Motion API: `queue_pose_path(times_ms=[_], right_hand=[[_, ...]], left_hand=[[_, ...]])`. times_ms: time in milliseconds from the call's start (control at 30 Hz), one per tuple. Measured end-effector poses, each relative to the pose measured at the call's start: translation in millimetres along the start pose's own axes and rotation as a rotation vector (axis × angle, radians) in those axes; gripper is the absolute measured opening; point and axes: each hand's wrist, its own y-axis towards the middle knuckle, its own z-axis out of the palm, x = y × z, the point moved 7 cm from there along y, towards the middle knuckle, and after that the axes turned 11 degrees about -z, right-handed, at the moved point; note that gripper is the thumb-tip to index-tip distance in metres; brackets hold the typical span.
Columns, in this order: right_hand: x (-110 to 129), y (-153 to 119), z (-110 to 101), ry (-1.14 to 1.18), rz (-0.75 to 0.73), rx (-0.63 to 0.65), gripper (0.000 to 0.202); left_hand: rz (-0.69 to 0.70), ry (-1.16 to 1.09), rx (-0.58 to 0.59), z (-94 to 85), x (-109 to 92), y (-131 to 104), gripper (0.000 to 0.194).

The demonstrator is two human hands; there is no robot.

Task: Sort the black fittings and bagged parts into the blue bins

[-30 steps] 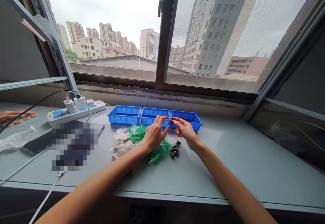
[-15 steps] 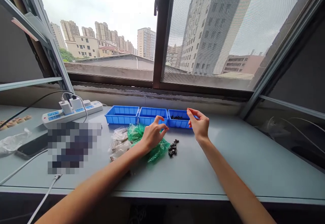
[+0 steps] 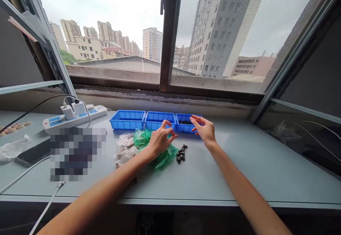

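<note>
Your right hand [image 3: 207,130] hung at the near right corner of the right bin [image 3: 183,127], fingertips over its rim and fingers partly bent; I could not tell whether thumb and forefinger pinched anything. Your left hand [image 3: 162,138] stood over the green bag [image 3: 169,156], its fingers curled and a gap between them and the thumb (whether the palm touched the plastic, I could not tell).

The black parts lay in two places. A small pile [image 3: 181,153] sat on the table [image 3: 213,181] just right of the green bag, between your two forearms, and more parts [image 3: 184,122] lay inside the right bin. The middle bin [image 3: 154,125] and the left bin [image 3: 126,124] stood in line with it, side by side, below the window. Clear bags [image 3: 125,146] with brownish pieces in them lay against the green one, in front of the left bin.

Farther to your left you had a power strip [image 3: 101,112] with plugs in it, a black device [image 3: 32,154], a crumpled white bag [image 3: 14,149] and a white cable [image 3: 52,200] running over the table's front edge. A pixelated patch [image 3: 77,153] hid whatever lay beside the device.
</note>
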Motion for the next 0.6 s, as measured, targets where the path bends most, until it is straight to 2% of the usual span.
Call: queue_pose_path(times_ms=[100, 233, 300, 367, 433, 600], right_hand=[[5, -2, 8, -0.067, -0.04, 0.113, 0.04], [12, -13, 24, -0.388, -0.13, 0.424, 0.025], [8, -22, 32, -0.46, -0.087, 0.605, 0.025], [5, -30, 35, -0.448, -0.038, 0.718, 0.028], [6, -33, 37, -0.427, -0.035, 0.758, 0.027], [11, -36, 38, -0.462, -0.048, 0.81, 0.008]], left_hand=[[0.001, 0.004, 0.006, -0.2, -1, 0, 0.019], [-0.01, 0.033, 0.038, 1.0, -1, 0, 0.02], [-0.012, 0.04, 0.053, 1.7, -1, 0, 0.019], [-0.011, 0.038, 0.053, 1.7, -1, 0, 0.019], [-0.01, 0.036, 0.053, 2.1, -1, 0, 0.018], [-0.012, 0.027, 0.062, 3.7, 0, -1, 0.019]])
